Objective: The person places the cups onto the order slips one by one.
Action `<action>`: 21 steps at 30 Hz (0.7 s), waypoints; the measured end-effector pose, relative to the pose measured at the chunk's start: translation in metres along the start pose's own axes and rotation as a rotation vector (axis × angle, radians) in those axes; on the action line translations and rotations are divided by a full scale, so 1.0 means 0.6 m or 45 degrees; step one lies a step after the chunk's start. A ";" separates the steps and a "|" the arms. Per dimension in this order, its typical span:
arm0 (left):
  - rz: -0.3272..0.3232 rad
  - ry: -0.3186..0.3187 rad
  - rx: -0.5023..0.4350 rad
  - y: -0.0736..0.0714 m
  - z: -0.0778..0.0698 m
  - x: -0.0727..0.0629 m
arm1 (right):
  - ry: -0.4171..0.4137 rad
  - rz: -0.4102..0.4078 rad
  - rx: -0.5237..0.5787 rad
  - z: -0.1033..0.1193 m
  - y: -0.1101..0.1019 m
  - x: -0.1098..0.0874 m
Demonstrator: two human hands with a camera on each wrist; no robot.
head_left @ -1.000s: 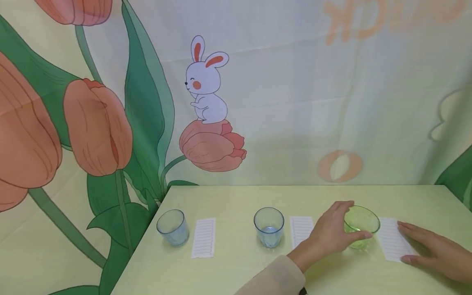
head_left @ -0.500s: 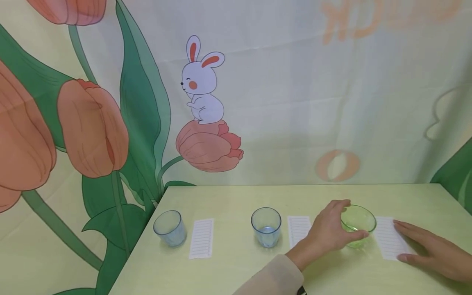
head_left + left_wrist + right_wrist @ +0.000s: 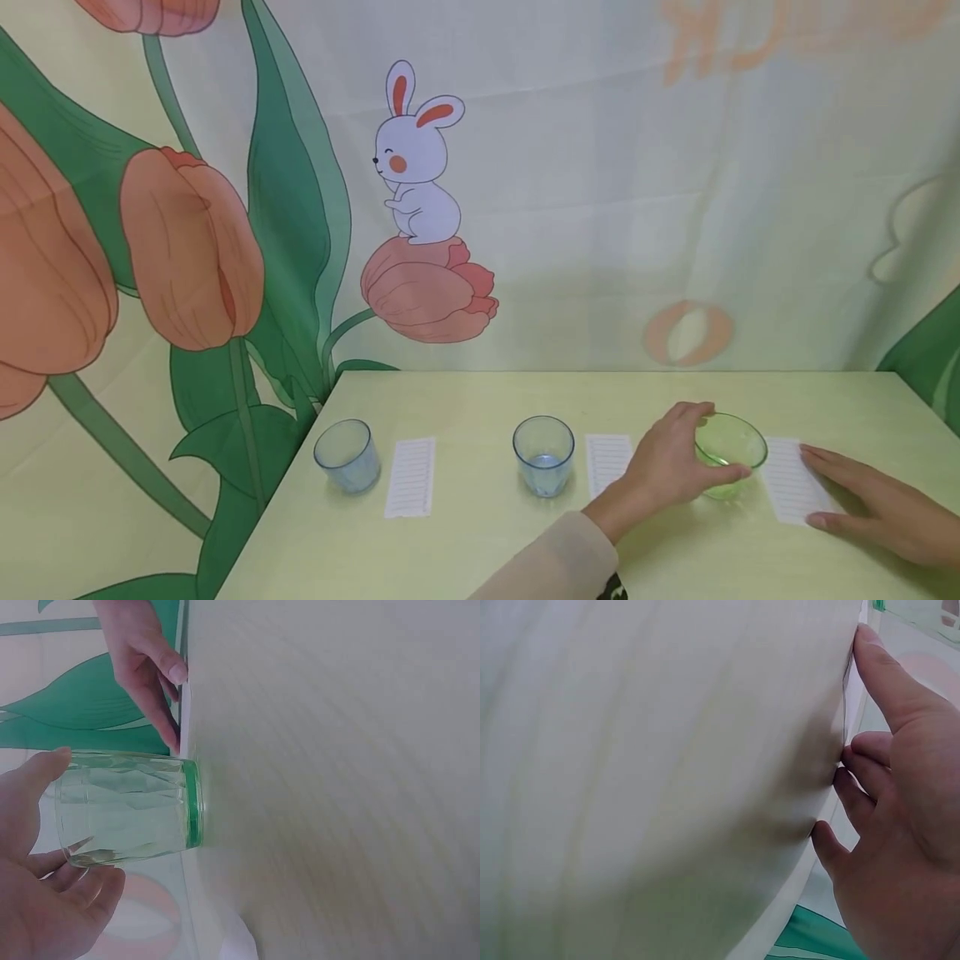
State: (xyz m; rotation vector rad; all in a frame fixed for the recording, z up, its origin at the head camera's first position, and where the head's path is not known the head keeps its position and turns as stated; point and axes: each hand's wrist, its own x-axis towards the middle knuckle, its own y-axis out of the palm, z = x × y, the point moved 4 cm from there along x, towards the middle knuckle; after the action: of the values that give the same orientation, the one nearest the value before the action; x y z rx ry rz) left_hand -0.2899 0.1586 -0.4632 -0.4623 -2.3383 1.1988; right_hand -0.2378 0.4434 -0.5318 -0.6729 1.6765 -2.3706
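Note:
Around the upper part of a clear green glass (image 3: 731, 442) curl the thumb and fingers of my left hand (image 3: 667, 462). The glass stands upright on the table; its faceted wall and darker green base (image 3: 193, 804) show in the left wrist view. Just to its right lies a lined white paper strip (image 3: 797, 483). My right hand (image 3: 877, 508) rests at that strip's right edge, thumb and fingers spread, fingertips (image 3: 823, 832) touching down in the right wrist view.
A blue glass (image 3: 543, 458) stands mid-table, with another blue glass (image 3: 348, 457) farther left. Each has a lined paper strip to its right: one strip (image 3: 609, 462) partly behind my left hand, the other strip (image 3: 410, 477) fully visible. A printed cloth (image 3: 570, 208) hangs behind the table (image 3: 472, 542).
The head view shifts slightly. Both hands, the glasses and the paper strips keep their places relative to one another.

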 end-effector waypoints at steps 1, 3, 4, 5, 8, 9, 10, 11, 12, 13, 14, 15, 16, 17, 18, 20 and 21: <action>-0.001 0.002 0.003 0.000 0.000 0.001 | 0.000 -0.001 -0.004 -0.001 0.000 0.000; -0.002 0.001 0.014 0.001 0.001 0.004 | 0.006 -0.002 -0.008 -0.002 -0.001 0.001; -0.003 0.003 0.019 0.002 0.001 0.006 | 0.014 0.002 -0.010 -0.002 -0.001 0.001; -0.004 0.007 0.021 0.003 0.000 0.008 | 0.021 0.010 -0.008 -0.001 -0.002 0.001; 0.007 0.020 0.019 0.009 -0.005 0.014 | 0.046 0.035 -0.002 0.004 -0.004 0.003; 0.012 0.023 0.017 0.011 -0.008 0.016 | 0.047 0.036 -0.001 0.005 -0.004 0.002; 0.015 0.025 0.015 0.012 -0.011 0.018 | 0.041 0.030 0.002 0.006 -0.005 0.003; 0.017 0.028 0.014 0.014 -0.015 0.020 | 0.033 0.021 0.007 0.006 -0.005 0.003; 0.021 0.027 0.012 0.016 -0.019 0.022 | 0.032 0.014 0.014 0.005 -0.005 0.003; 0.025 0.028 0.011 0.018 -0.024 0.024 | 0.032 0.010 0.026 0.004 -0.004 0.003; 0.028 0.025 0.011 0.021 -0.029 0.026 | 0.032 0.004 0.042 0.002 -0.003 0.002; 0.031 0.022 0.011 0.024 -0.034 0.028 | 0.038 0.007 0.058 0.000 -0.001 0.000; 0.035 0.020 0.012 0.028 -0.039 0.030 | 0.052 0.015 0.070 -0.001 0.002 -0.001; 0.040 0.017 0.011 0.031 -0.044 0.033 | 0.069 0.025 0.080 -0.001 0.004 -0.002; 0.048 0.009 0.010 0.034 -0.049 0.036 | 0.077 0.027 0.087 -0.002 0.006 -0.003; 0.055 -0.008 0.013 0.040 -0.058 0.044 | 0.070 0.013 0.078 -0.003 0.005 -0.003; 0.054 -0.015 0.011 0.042 -0.062 0.048 | 0.056 0.001 0.069 -0.004 0.004 -0.001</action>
State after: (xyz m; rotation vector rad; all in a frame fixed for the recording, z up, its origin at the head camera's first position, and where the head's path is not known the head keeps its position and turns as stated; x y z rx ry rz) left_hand -0.2913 0.2116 -0.4575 -0.5058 -2.3427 1.2339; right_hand -0.2384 0.4450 -0.5347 -0.6154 1.6229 -2.4384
